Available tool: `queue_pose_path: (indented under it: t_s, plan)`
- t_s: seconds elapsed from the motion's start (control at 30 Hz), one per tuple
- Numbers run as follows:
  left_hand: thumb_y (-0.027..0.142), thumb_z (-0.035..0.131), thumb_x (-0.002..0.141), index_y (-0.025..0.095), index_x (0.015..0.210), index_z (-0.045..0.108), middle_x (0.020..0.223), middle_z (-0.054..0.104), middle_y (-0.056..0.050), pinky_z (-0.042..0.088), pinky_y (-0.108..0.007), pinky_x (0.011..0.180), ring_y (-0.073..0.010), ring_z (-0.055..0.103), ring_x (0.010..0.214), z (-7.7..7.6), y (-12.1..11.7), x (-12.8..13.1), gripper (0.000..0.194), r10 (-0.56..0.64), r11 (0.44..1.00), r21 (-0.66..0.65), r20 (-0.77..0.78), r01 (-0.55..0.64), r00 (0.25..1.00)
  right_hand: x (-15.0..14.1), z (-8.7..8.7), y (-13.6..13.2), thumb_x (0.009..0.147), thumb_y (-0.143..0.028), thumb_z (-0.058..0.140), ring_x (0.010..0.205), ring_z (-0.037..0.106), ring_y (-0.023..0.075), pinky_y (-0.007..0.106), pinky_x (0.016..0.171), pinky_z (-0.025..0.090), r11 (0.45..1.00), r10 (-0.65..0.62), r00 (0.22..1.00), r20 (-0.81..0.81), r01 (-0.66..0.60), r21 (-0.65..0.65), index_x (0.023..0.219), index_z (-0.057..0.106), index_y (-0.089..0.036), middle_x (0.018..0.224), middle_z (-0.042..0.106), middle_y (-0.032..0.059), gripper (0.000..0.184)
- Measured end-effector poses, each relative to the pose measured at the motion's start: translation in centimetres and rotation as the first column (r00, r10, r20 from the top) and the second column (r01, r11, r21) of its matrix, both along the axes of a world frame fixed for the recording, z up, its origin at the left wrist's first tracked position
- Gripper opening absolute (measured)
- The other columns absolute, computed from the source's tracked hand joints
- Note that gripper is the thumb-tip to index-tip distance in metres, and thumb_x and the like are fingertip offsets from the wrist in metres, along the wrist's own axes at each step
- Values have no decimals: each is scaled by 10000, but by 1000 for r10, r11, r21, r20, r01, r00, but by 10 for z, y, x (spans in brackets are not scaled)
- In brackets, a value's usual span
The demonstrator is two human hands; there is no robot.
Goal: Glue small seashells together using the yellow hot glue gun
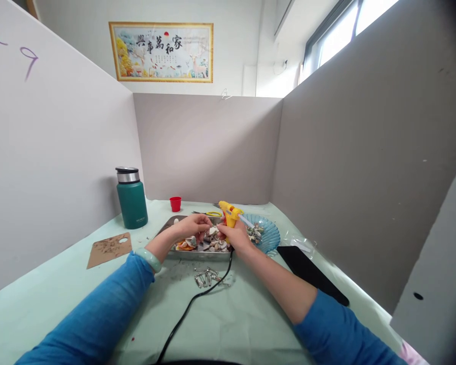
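My right hand [236, 235] is closed round the grip of a yellow glue gun [230, 213], whose black cord [197, 299] runs back toward me. My left hand [193, 225] pinches a small shell [214, 230] just left of the gun's nozzle. Both hands hover over a metal tray [166, 226] filled with several shells. A pale green bangle [149, 258] sits on my left wrist.
A blue glass dish [270, 234] with shells stands right of the tray. Metal clips [207, 277] lie in front of it. A green flask [131, 197], red cup [175, 204], yellow scissors [210, 213], brown card [109, 249] and black flat object [309, 271] also sit on the pale green table. Partition walls enclose three sides.
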State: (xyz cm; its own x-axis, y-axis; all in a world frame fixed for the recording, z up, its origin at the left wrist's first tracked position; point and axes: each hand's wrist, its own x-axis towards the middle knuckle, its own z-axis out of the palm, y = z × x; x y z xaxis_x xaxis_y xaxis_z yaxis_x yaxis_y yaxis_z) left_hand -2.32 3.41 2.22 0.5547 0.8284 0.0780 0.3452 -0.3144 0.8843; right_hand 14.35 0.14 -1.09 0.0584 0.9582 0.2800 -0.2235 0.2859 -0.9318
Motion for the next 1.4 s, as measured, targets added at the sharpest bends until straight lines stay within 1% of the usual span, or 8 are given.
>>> queue_pose_path:
  t_s: [0.4,0.6,0.7,0.87,1.03,1.13,1.3,1.4]
  plan:
    - [488,597,730,140,782,591,491,493,42,336,-207,435,-74,428,420,3,-5,6,352,41,994,102,-104,-30,994,1,1,-1,588,-225,654,447,516,102,219,436,415,1000,-2,1000,-20,2,-7,856,494,-193,567,529,-68,313]
    - [494,472,807,122,901,612,761,645,-57,381,-212,449,-108,549,521,1,9,-4,409,143,985,118,-143,-127,979,-1,-1,1,580,-204,619,437,488,91,215,419,416,997,-77,993,-89,78,4,866,476,-189,577,509,-75,320]
    - [388,394,853,128,862,617,784,663,-79,412,-234,493,-140,588,572,2,17,-5,343,308,926,319,-330,-202,892,-1,-3,4,577,-205,611,438,488,95,219,411,421,994,-109,984,-138,112,12,859,468,-196,578,503,-78,317]
    - [339,357,871,135,825,655,868,679,-144,450,-289,667,-234,631,803,5,22,12,364,553,750,659,-574,-61,604,0,-4,6,582,-212,616,431,485,94,217,405,416,994,-103,984,-149,107,19,850,475,-191,571,506,-76,303]
    - [197,545,733,221,1023,648,1081,649,-97,464,-270,753,-224,620,933,1,26,33,309,404,757,607,-726,243,557,0,-4,6,583,-217,621,423,480,87,205,407,409,993,-112,983,-149,116,16,855,480,-191,556,504,-79,308]
    - [136,538,690,188,989,657,1028,659,-127,477,-293,731,-242,630,893,-4,30,39,326,407,775,569,-783,276,469,0,-4,6,578,-218,630,433,491,88,201,412,414,993,-118,981,-157,120,6,853,482,-190,557,509,-79,313]
    - [161,606,604,165,1006,631,975,668,-124,459,-281,646,-248,625,820,-3,32,19,403,411,757,599,-748,261,521,1,-5,7,583,-207,638,439,484,79,190,407,410,995,-96,978,-186,101,21,849,486,-187,565,511,-76,307]
    - [217,552,682,189,873,666,834,685,-58,435,-256,629,-199,612,740,5,34,-8,224,418,771,627,-631,113,653,1,-5,7,589,-209,639,437,483,81,189,400,407,995,-92,976,-199,100,30,844,484,-186,560,514,-74,299]
